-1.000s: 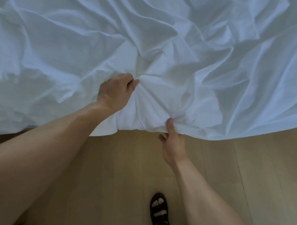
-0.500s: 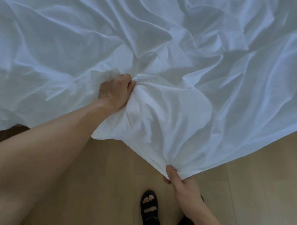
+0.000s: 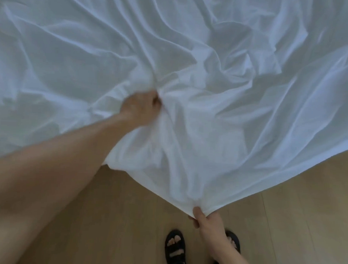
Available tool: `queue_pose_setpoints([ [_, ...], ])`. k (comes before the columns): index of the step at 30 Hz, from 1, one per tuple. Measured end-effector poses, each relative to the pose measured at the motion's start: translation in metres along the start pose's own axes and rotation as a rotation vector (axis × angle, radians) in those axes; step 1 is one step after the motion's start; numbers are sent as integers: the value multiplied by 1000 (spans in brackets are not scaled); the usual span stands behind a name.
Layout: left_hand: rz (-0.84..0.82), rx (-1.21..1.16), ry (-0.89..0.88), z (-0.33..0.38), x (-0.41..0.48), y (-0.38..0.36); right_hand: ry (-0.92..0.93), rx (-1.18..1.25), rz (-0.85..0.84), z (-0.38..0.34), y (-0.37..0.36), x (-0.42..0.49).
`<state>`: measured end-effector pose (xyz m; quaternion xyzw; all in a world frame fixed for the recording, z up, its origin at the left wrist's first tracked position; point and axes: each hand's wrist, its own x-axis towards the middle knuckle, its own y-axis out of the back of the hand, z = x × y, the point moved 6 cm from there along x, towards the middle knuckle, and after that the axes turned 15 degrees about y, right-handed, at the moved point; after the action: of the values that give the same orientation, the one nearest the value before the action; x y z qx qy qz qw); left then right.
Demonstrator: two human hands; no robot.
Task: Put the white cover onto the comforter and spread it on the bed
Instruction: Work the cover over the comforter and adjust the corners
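Note:
The white cover (image 3: 220, 78) lies crumpled across the whole bed and hangs over its near edge. My left hand (image 3: 140, 108) grips a bunched fold of it on the bed, fingers curled into the cloth. My right hand (image 3: 207, 222) pinches the cover's lower edge between thumb and fingers, low over the floor, and the cloth stretches taut in a point down to it. The comforter is hidden under the cover, if it is there at all.
Light wooden floor (image 3: 294, 225) runs along the near side of the bed. My two feet in black sandals (image 3: 175, 248) stand on it just below my right hand.
My right hand has pulled the cover's edge down and toward me, away from the bed, stretching the cloth. My left hand has closed tighter on its fold and stayed roughly in place.

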<state>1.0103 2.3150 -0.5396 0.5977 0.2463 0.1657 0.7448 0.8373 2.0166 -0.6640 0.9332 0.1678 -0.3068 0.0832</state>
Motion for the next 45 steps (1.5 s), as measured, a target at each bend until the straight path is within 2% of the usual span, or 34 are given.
queue_pose_setpoints([
  [1, -135, 53, -32, -2, -12, -23, -23, -24, -13, -4, 1, 1],
  [3, -222, 26, 22, -9, -22, -41, -57, -87, -40, -12, 5, 9],
  [5, -242, -192, 157, -13, -23, -40, -86, -172, -103, -19, 12, 18],
  [7, -326, -376, 245, -9, -22, -34, -129, -324, -270, -26, 18, 21],
  [8, -372, -335, 223, -2, -24, -33, -117, -432, -341, -35, 22, 23],
  [9, -410, -221, 179, 5, -26, -35, -56, -542, -337, -49, 28, 29],
  [10, -429, -96, 123, 10, -29, -37, 53, -636, -245, -69, 38, 39],
  [11, -415, -24, 74, 14, -27, -39, 190, -687, -84, -96, 49, 51],
  [13, -343, -105, 17, 24, -19, -30, 491, -725, 214, -149, 70, 73],
  [15, -306, -217, -23, 35, -11, -9, 647, -941, 264, -182, 82, 103],
  [18, -197, -435, -84, 51, 2, 46, 749, -1257, 124, -201, 96, 146],
  [21, -145, -792, -32, 48, 22, 85, 955, -1377, -1, -226, 96, 173],
  [24, -154, -805, -9, 54, 34, 80, 903, -1400, -208, -245, 80, 193],
  [26, -71, -772, 46, 55, 39, 75, 849, -1437, -364, -253, 72, 197],
  [28, 59, -720, 82, 49, 42, 80, 850, -1306, -390, -269, 84, 190],
  [29, 117, -670, 76, 47, 44, 84, 918, -1205, -301, -292, 97, 184],
  [30, 144, -609, 52, 46, 43, 87, 1018, -1113, -142, -321, 115, 173],
  [32, 86, -483, -16, 48, 41, 78, 1197, -979, 204, -386, 148, 144],
  [33, 26, -430, -48, 51, 36, 71, 1238, -907, 321, -411, 156, 134],
  [35, -81, -343, -75, 60, 26, 58, 1220, -784, 392, -437, 147, 138],
  [37, -126, -278, -72, 65, 21, 51, 1066, -687, 346, -437, 125, 168],
  [39, -91, -283, -29, 65, 26, 58, 853, -533, 215, -417, 107, 208],
  [41, 109, -380, 67, 56, 43, 81, 693, -328, 81, -392, 98, 237],
  [42, 233, -441, 124, 49, 54, 96, 649, -314, 17, -383, 96, 243],
  [45, 408, -552, 244, 36, 86, 124, 609, -474, -202, -354, 87, 232],
])
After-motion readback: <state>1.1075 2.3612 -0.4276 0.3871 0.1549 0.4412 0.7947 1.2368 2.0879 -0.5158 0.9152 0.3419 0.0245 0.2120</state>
